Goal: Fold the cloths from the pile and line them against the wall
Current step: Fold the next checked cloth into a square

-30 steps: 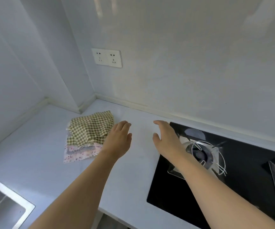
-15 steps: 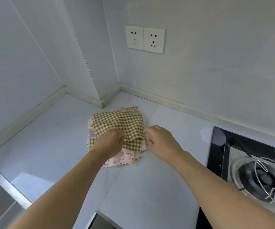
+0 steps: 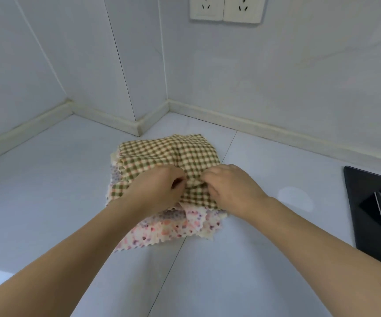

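Observation:
A pile of cloths lies on the white counter near the corner of the wall. On top is a green checked cloth point(image 3: 169, 152), rumpled in the middle. Under it show a purple-dotted cloth point(image 3: 173, 215) and a pink flowered cloth point(image 3: 159, 232) with zigzag edges. My left hand point(image 3: 155, 191) pinches the checked cloth near its middle. My right hand point(image 3: 228, 186) pinches the same cloth right beside it, and the fabric bunches between the two hands.
The wall's skirting point(image 3: 265, 131) runs behind the pile, with a jutting pillar corner point(image 3: 139, 126) to the left. A double socket point(image 3: 225, 8) is up on the wall. A black hob point(image 3: 372, 216) sits at the right edge.
Both hands came from above the counter onto the pile and took hold of the checked cloth. The view swung left and closer to the pile.

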A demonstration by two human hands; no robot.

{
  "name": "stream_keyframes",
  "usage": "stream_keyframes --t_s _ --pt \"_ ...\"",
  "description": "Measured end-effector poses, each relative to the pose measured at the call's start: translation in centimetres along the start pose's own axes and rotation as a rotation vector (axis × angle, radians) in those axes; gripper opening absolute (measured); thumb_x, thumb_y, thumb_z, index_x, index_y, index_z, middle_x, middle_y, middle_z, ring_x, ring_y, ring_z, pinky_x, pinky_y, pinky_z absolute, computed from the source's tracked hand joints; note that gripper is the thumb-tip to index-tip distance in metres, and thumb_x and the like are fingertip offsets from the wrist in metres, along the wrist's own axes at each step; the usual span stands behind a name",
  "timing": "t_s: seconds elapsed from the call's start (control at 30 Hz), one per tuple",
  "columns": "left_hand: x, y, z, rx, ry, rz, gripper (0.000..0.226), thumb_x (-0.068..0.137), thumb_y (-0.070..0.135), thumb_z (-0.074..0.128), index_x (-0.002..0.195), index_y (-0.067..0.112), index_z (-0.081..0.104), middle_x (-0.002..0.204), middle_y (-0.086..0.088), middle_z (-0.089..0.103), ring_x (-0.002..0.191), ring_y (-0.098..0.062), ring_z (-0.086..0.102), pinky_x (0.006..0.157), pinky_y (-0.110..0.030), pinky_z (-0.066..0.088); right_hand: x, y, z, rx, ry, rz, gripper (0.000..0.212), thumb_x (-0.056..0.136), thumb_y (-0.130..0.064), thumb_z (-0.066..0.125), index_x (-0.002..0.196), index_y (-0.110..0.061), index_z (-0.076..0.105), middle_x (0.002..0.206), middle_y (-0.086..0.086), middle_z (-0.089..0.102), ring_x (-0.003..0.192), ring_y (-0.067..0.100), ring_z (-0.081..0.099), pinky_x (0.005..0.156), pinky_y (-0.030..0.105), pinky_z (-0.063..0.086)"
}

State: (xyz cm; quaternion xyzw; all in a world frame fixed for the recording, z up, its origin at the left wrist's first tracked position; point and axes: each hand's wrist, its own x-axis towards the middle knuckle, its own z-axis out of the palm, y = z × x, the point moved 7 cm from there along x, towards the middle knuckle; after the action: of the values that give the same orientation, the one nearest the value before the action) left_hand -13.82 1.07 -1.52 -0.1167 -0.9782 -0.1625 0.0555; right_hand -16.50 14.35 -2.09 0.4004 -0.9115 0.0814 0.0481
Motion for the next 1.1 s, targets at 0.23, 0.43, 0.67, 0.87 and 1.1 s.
stream_keyframes --t_s 0.23,0.43,0.67,0.87,1.1 --pt "-2.0 2.7 -6.1 0.173 0.384 -0.009 0.011 0.089 0.014 0.045 0.095 0.015 0.055 0.089 -0.001 0.057 0.081 -0.024 0.051 0.064 -0.035 0.041 -1.6 -2.1 -8.1 0.057 0.442 0.16 0.03 0.091 0.0 0.041 0.113 -0.01 0.058 0.111 0.008 0.059 0.105 0.027 0.05 0.087 0.04 0.042" --pt "-8.6 6.9 -15.3 -0.198 0.561 -0.085 0.019 0.095 0.018 0.043 0.101 0.019 0.06 0.089 0.0 0.064 0.082 -0.022 0.059 0.069 -0.034 0.049 -10.2 -9.2 -18.2 -0.058 0.649 0.166 0.025 0.091 -0.004 0.038 0.11 -0.007 0.055 0.11 0.011 0.056 0.103 0.03 0.049 0.085 0.045 0.042" --pt "-15.6 13.9 -19.9 -0.578 0.301 0.074 0.012 0.094 0.023 0.059 0.087 0.021 0.068 0.071 -0.001 0.057 0.062 -0.014 0.05 0.056 -0.025 0.042 -21.1 -13.2 -25.4 -0.04 0.666 0.322 0.024 0.1 -0.017 0.04 0.108 -0.013 0.062 0.108 0.007 0.064 0.097 0.024 0.058 0.087 0.039 0.047" --pt "-14.5 16.2 -16.5 -0.431 0.201 0.104 0.016 0.096 0.023 0.058 0.099 0.016 0.071 0.089 -0.005 0.07 0.073 -0.013 0.059 0.061 -0.016 0.046 -24.9 -9.7 -23.1 -0.068 0.523 0.463 0.031 0.096 -0.006 0.038 0.115 -0.012 0.061 0.119 0.008 0.062 0.108 0.024 0.055 0.095 0.035 0.045" --pt "-8.1 14.6 -7.5 -0.348 0.079 0.063 0.014 0.093 0.015 0.06 0.092 0.013 0.073 0.077 -0.005 0.067 0.062 -0.014 0.055 0.058 -0.022 0.046 -23.3 -1.3 -15.4 -0.09 0.399 0.573 0.033 0.091 -0.003 0.04 0.107 -0.014 0.067 0.111 0.008 0.065 0.1 0.025 0.059 0.088 0.037 0.049"
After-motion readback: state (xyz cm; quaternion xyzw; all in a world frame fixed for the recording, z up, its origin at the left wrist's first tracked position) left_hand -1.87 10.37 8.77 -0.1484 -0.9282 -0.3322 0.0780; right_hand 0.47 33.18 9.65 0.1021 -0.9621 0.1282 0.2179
